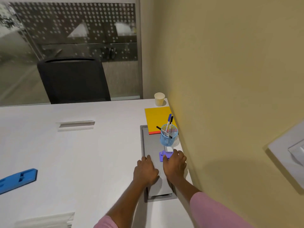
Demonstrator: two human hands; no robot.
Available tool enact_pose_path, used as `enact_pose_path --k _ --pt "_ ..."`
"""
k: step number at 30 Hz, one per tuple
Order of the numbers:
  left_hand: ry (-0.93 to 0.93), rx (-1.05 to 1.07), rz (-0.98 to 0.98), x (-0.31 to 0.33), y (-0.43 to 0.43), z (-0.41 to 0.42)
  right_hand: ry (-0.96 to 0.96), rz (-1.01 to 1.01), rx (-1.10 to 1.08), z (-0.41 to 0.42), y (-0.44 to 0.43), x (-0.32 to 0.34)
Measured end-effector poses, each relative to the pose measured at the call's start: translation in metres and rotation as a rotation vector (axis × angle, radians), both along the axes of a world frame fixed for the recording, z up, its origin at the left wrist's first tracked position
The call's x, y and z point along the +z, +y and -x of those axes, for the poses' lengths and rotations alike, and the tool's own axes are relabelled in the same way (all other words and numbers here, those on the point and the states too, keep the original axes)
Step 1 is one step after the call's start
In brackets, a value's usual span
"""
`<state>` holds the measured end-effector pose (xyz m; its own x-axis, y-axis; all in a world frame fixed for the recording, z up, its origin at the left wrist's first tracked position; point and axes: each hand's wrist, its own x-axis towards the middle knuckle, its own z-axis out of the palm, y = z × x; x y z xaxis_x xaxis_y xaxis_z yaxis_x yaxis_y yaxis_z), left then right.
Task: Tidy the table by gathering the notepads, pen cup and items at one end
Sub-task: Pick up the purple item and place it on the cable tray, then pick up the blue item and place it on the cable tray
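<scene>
I read step as gathering: right hand (pixel 174 163) curled on small purple plastic punch (pixel 165 156), left hand (pixel 145 170) flat, empty on desk (pixel 98 153). Next, I'd nudge punch to 12 o'clock, beside blue mesh pen cup (pixel 168 135).

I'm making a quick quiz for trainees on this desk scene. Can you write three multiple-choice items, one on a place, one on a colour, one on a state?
1. Where does the paper cup stand?
A. At the far corner of the table by the wall
B. On the black chair
C. Inside the pen cup

2. What colour is the mesh pen cup?
A. Red
B. Blue
C. White

3. What is the right hand doing?
A. Raised in the air
B. Resting on the purple item
C. Holding a marker

Answers: 1 A, the cup sits beyond the yellow notepad near the wall. 2 B, its mesh is light blue. 3 B, its fingers lie over the purple item on the grey panel; the left hand lies flat beside it.
</scene>
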<state>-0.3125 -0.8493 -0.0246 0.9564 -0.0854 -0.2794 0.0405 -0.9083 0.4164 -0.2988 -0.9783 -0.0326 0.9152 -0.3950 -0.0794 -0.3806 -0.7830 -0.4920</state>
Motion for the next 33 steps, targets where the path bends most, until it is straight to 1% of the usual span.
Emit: enact_pose_path --k 4,8,10,13,16,19,25,29,33 --pt "-0.07 0.03 -0.086 0.033 0.032 0.031 -0.035 0.107 0.147 0.019 0.013 0.026" --pt "-0.135 -0.022 -0.252 0.072 0.074 0.079 -0.086 0.152 0.303 0.043 0.043 0.052" --pt "-0.164 0.024 -0.313 0.096 0.1 0.107 -0.102 0.133 0.413 0.061 0.069 0.068" --pt "-0.194 0.129 -0.365 0.125 0.141 0.149 -0.114 0.049 0.546 0.088 0.116 0.095" --pt "-0.204 0.222 -0.395 0.152 0.18 0.187 -0.145 -0.001 0.653 0.119 0.16 0.126" --pt "-0.242 0.257 -0.438 0.18 0.221 0.222 -0.191 -0.007 0.744 0.153 0.198 0.155" --pt "-0.364 0.304 -0.464 0.233 0.313 0.311 -0.273 0.094 0.846 0.23 0.272 0.201" --pt "-0.347 0.319 -0.477 0.241 0.372 0.382 -0.312 0.145 0.852 0.291 0.326 0.219" --pt "-0.309 0.35 -0.477 0.249 0.424 0.443 -0.332 0.143 0.858 0.349 0.383 0.231"
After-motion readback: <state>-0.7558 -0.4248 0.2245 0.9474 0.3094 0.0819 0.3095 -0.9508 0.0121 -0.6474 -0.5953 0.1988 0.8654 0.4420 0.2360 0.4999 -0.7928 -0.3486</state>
